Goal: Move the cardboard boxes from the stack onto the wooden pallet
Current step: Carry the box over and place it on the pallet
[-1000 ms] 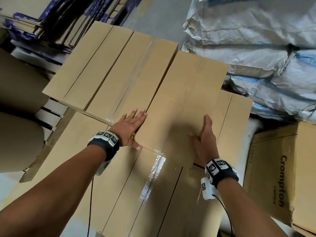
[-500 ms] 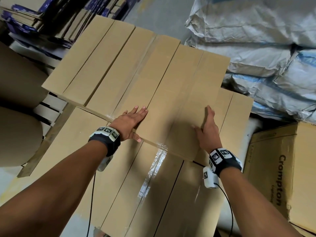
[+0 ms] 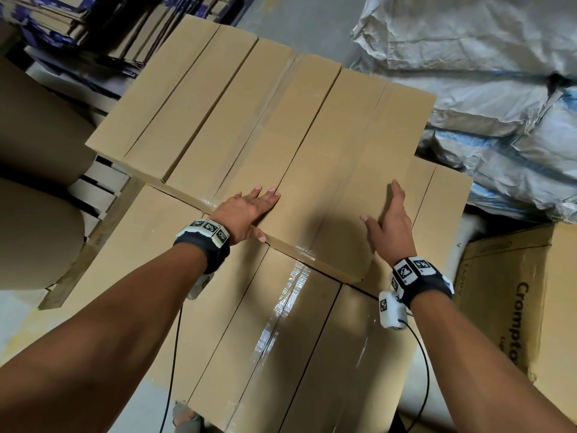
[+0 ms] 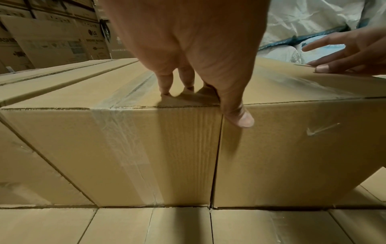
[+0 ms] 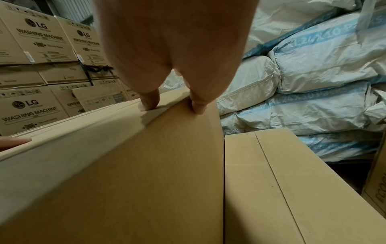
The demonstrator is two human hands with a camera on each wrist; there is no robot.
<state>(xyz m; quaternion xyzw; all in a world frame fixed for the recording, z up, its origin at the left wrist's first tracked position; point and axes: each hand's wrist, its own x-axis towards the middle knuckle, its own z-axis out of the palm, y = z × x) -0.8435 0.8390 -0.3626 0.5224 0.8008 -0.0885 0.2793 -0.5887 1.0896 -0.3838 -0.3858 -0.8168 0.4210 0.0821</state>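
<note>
We have the long cardboard box [image 3: 337, 182] at frame centre, on the upper layer over the lower boxes [image 3: 281, 339]. Our left hand [image 3: 246, 210] lies flat on its near-left edge, fingers straight, thumb down the front; our right hand [image 3: 390, 226] presses its right side, fingers extended, probably squaring it against its neighbour

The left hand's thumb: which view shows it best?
The left wrist view: the thumb lies over the box front edge. The head view shows only its tip; the right wrist view shows none.

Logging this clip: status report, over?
Left hand flat on the top box, right hand against its right side. Box seated beside its neighbour. Nothing in the way.
</note>
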